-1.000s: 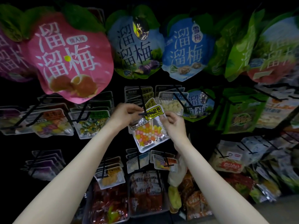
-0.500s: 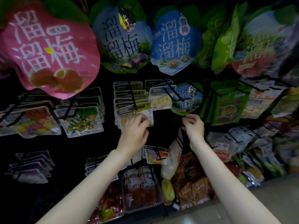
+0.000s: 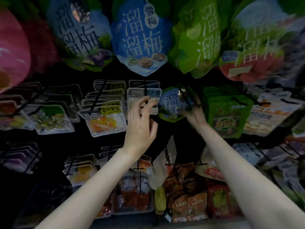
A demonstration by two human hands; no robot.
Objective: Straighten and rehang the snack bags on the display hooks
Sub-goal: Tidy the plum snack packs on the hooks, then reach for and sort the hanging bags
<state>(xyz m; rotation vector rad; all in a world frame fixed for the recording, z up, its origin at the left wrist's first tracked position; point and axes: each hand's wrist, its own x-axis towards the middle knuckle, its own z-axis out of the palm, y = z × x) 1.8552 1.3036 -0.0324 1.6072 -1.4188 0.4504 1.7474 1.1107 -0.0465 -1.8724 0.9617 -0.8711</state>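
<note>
A small round blue-and-green plum bag hangs on a black hook in the middle row. My right hand grips its right edge, partly hidden behind the bag. My left hand is raised with fingers spread, fingertips touching the clear bag of white candy on the hook to the left. Further left hangs the clear bag of orange and yellow candy with a yellow label.
Large plum bags hang along the top: pink, blue, green. A green pouch stack hangs right of my right hand. Black hook rods stick out toward me. Red snack packs fill trays below.
Both hands let go of the orange-and-yellow candy bag, which now hangs on its hook. They moved up and right: the left to the white candy bag, the right onto the small plum bag.
</note>
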